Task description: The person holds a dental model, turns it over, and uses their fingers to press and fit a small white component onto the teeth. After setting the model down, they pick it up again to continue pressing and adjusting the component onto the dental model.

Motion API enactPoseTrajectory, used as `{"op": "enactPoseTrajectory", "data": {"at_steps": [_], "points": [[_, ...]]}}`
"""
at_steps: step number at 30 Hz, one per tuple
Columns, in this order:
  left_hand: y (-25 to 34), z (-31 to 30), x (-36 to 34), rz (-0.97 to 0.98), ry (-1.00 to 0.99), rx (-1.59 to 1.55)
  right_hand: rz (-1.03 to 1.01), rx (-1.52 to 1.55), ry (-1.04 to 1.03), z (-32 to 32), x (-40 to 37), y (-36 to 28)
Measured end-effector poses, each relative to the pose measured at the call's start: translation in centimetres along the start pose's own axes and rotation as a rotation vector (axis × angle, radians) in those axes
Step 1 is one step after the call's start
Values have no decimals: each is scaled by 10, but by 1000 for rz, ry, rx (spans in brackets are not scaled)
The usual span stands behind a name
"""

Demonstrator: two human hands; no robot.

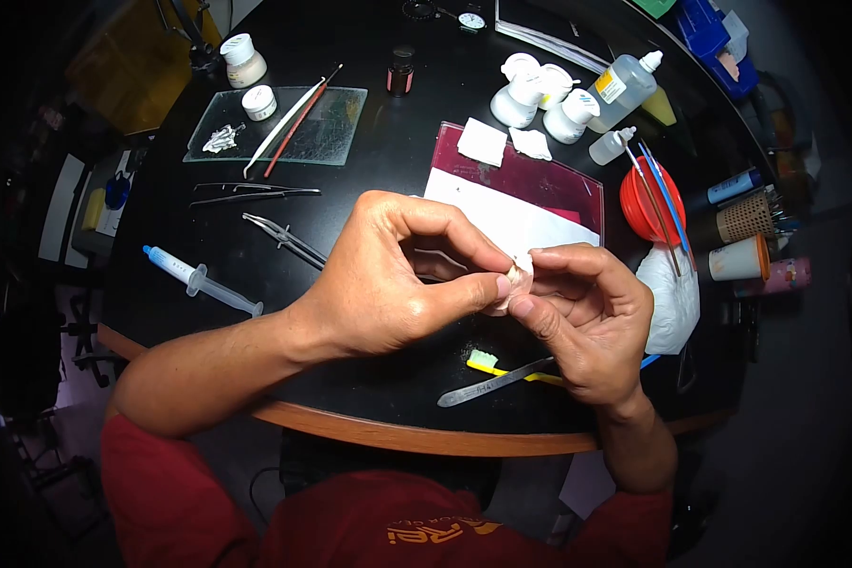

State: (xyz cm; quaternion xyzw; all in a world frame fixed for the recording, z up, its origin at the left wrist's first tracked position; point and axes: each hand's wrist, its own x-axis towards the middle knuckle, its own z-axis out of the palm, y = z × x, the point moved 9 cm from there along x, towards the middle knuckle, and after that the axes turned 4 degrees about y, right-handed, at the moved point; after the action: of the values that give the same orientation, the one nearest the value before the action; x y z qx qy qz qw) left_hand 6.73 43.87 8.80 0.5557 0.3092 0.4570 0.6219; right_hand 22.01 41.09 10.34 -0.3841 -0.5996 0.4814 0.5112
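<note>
Both hands meet over the front middle of the black table. My left hand (388, 275) pinches a small whitish piece (519, 282) between thumb and index finger from its left side. My right hand (587, 312) grips the same piece from the right with thumb and index finger. Fingertips cover part of the piece, so its full shape is hidden. Behind the hands lies a white sheet (502, 216) on a dark red glass plate (559, 182). Below them are a yellow toothbrush (484, 363) and a metal blade-like tool (473, 389).
A syringe (199, 279) and metal tweezers (289, 239) lie left. Farther back, a glass slab (336, 123) bears a jar and tools. White bottles (516, 102) stand behind the red plate. At right are a red bowl (646, 213) and crumpled white tissue (670, 303).
</note>
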Motion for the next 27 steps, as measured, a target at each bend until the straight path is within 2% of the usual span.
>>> {"op": "enactPoseTrajectory", "data": {"at_steps": [4, 10, 16, 27], "points": [[-2, 0, 0, -16, 3, 24, -2, -3, -2, 0, -1, 0], [-1, 0, 0, 81, -2, 46, -4, -9, -1, 0, 0, 1], [-8, 1, -1, -38, 10, -67, 22, 28, -5, 1, 0, 0], [-10, 1, 0, -47, -4, -65, 20, 22, -15, 2, 0, 0]]}}
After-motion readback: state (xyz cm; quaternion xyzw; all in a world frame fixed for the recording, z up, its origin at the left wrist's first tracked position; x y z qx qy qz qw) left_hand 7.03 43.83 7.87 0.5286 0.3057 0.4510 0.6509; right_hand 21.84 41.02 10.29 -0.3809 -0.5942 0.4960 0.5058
